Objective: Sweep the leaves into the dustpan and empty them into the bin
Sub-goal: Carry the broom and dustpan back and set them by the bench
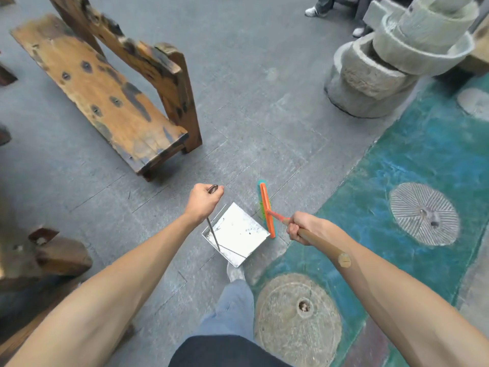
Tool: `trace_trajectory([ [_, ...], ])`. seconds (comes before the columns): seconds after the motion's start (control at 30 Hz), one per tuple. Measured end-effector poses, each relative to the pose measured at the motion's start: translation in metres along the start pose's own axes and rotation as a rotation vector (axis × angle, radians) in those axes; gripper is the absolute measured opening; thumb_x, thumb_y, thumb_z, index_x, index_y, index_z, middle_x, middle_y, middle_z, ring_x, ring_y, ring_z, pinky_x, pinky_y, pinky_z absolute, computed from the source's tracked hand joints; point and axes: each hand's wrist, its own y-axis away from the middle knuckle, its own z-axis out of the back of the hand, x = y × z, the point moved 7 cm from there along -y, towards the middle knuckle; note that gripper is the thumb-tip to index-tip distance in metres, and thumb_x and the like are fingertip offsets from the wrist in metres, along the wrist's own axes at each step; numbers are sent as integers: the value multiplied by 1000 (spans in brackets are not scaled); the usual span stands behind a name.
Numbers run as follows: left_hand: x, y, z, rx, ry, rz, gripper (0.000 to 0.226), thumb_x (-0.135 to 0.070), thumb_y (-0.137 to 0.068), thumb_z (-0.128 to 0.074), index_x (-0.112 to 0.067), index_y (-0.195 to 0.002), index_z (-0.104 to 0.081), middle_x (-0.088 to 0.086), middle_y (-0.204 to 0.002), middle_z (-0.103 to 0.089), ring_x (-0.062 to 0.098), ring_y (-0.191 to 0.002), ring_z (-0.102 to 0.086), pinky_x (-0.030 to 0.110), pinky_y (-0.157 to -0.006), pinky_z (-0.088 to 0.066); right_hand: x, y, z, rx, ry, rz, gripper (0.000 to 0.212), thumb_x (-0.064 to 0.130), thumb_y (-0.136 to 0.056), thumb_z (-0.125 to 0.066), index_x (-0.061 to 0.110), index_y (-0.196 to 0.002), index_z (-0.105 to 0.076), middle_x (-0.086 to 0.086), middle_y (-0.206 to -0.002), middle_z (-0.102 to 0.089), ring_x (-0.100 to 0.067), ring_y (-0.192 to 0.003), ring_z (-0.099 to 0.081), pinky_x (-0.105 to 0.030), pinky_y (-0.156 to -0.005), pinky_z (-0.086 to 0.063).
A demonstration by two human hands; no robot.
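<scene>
A metal dustpan [238, 231] sits low over the grey paving in front of me, its white inside showing only small dark specks. My left hand [202, 201] grips the top of its thin upright handle. My right hand [300, 229] grips the wooden shaft of a broom whose orange head [266, 207] with green bristles lies along the dustpan's right edge. No leaves and no bin show anywhere in the view.
A worn wooden bench [105, 94] stands to the upper left. Stacked stone millstones [391, 56] rise at the upper right, with another person's feet [315, 10] behind. Teal painted ground with round inset stones [424, 213] lies to the right. Dark wood pieces [53, 250] sit at the left.
</scene>
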Motion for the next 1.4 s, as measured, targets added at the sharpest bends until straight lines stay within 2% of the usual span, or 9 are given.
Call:
trace_trajectory([
  [0.2, -55, -127, 9, 41, 6, -22, 49, -28, -91, -62, -18, -53, -32, -1, -49, -27, 9, -39, -22, 26, -45, -18, 141, -13, -8, -14, -21, 36, 44, 8, -100, -15, 14, -75, -50, -2, -52, -34, -4, -20, -23, -10, -22, -23],
  [0.37, -108, -235, 18, 30, 2, -78, 47, -25, -88, -66, -17, -56, -33, 3, -55, -26, 11, -49, -22, 33, -52, -18, 245, -30, -14, -18, 0, 47, 36, 8, -99, -19, 14, -72, -43, -1, -34, -32, -4, -19, -23, -9, -23, -22],
  [0.63, -161, -428, 9, 20, -11, -72, 58, -22, -85, -70, -20, -49, -24, -7, -45, -21, 9, -40, -20, 32, -53, -17, 449, -92, -20, -17, 79, 84, 29, 9, -100, -21, 18, -90, -47, 0, -34, -32, -4, -21, -25, -11, -23, -24],
  [0.77, -187, -517, 16, -48, -2, -39, 56, -13, -82, -66, -21, -50, -21, -6, -44, -17, 10, -41, -19, 32, -52, -15, 560, -112, -27, -11, 183, 54, 31, 9, -100, -24, 15, -74, -41, 1, -32, -31, -4, -19, -25, -9, -23, -21],
  [0.9, -197, -578, 26, -52, -35, 3, 47, -3, -78, -62, -20, -53, -27, -7, -46, -23, 8, -45, -20, 31, -51, -17, 640, -118, -34, -32, 243, 65, 30, 7, -99, -24, 15, -76, -42, 1, -34, -32, -5, -19, -27, -9, -24, -23],
  [1.0, -206, -639, 40, -89, -32, 30, 37, 3, -76, -58, -14, -57, -32, 4, -57, -24, 16, -55, -22, 32, -51, -16, 714, -135, -48, -48, 249, 76, 30, 7, -98, -23, 13, -77, -44, 1, -36, -31, -5, -20, -26, -9, -24, -23],
  [1.2, -210, -767, 69, -105, -40, 63, 39, 4, -77, -59, -16, -57, -32, 7, -61, -25, 16, -60, -23, 32, -55, -16, 847, -176, -101, -31, 268, 101, 32, 4, -93, -23, 18, -85, -50, 0, -33, -34, -5, -20, -25, -8, -25, -25],
  [1.33, -203, -833, 90, -103, -35, 75, 46, 4, -75, -59, -20, -54, -26, 8, -62, -24, 17, -60, -22, 33, -55, -16, 927, -196, -140, -68, 360, 92, 26, 8, -96, -26, 15, -79, -43, 1, -34, -30, -5, -20, -25, -7, -25, -24],
  [1.4, -200, -867, 109, -105, 9, 94, 39, 4, -74, -59, -17, -55, -32, 8, -61, -27, 17, -59, -24, 31, -56, -18, 970, -204, -166, -53, 399, 86, 26, 8, -97, -25, 15, -81, -44, 2, -33, -32, -4, -19, -28, -8, -24, -25],
])
